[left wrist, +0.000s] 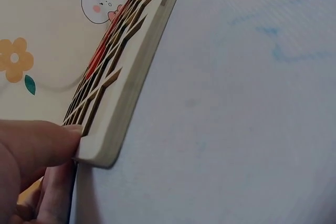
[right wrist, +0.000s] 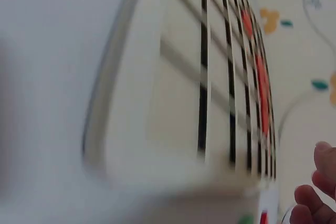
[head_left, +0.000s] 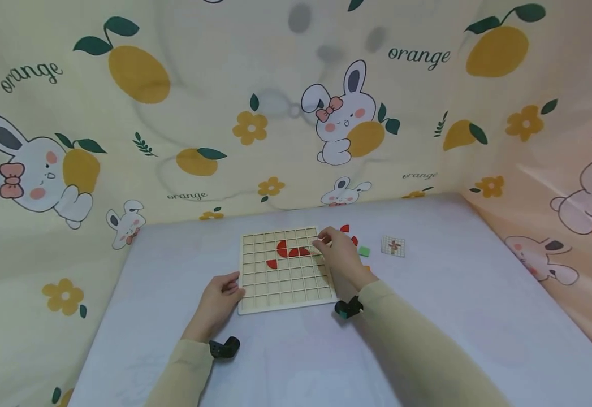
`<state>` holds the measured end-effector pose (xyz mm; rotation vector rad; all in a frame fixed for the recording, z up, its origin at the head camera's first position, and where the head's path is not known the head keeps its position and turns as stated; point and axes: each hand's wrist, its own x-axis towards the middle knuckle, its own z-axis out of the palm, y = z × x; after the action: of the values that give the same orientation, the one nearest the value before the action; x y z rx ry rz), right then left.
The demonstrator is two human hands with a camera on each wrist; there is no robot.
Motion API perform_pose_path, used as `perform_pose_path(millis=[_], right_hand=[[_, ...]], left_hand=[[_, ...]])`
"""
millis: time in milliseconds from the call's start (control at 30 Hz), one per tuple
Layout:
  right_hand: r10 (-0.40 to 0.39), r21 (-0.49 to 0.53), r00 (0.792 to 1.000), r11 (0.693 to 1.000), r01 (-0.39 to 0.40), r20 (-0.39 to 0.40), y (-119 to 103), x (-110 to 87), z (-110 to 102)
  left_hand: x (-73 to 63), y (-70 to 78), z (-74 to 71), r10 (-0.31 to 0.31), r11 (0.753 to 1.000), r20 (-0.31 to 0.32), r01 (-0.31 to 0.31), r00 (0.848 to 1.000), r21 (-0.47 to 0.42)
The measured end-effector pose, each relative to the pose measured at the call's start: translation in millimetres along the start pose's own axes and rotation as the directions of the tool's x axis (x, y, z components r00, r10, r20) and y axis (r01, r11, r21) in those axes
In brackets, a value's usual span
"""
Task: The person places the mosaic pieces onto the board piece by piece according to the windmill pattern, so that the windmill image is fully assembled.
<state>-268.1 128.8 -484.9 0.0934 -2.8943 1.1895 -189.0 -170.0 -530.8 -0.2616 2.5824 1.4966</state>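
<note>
A pale wooden grid board (head_left: 288,288) lies on the table, with several red quarter-circle pieces (head_left: 272,264) set in its cells. At the board's left front edge, my left hand (head_left: 217,299) grips the rim; the left wrist view shows its thumb (left wrist: 42,142) on top of the corner. My right hand (head_left: 344,255) hovers over the board's right edge, fingers loosely bent and no piece visible between them. In the right wrist view, its fingertips (right wrist: 310,200) appear at the lower right, apart from the board.
Right of the board lie loose red pieces (head_left: 345,228), a green square (head_left: 364,251) and an orange piece (head_left: 367,268), partly hidden by my right hand. Farther right is a small card (head_left: 393,246) with a pinwheel-like pattern. A printed curtain (head_left: 296,186) hangs behind the table.
</note>
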Motion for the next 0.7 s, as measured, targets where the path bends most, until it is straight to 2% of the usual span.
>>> perform_pose_path(millis=[200,367,533,700], right_hand=[[0.054,-0.055,0.998,0.997,-0.055,-0.013,22.0,15.4,-10.1],[0.091,-0.069,0.995,0.993,-0.093,-0.031,35.6,22.8,-20.0],[0.131,-0.080,0.990,0.988,-0.134,-0.047,44.3,29.8,-26.2],[0.129,-0.110,0.991,0.985,-0.132,-0.034,47.9,34.2,-25.1]], left_hand=[[0.1,-5.5,-3.8,-0.028,1.000,-0.015,0.028,1.000,0.005],[1.7,-3.0,-2.5,-0.020,1.000,-0.011,0.019,1.000,-0.014],[1.1,1.4,-1.2,-0.005,1.000,-0.018,0.005,1.000,-0.025],[0.6,1.7,-0.6,-0.012,0.999,-0.023,0.012,1.000,-0.032]])
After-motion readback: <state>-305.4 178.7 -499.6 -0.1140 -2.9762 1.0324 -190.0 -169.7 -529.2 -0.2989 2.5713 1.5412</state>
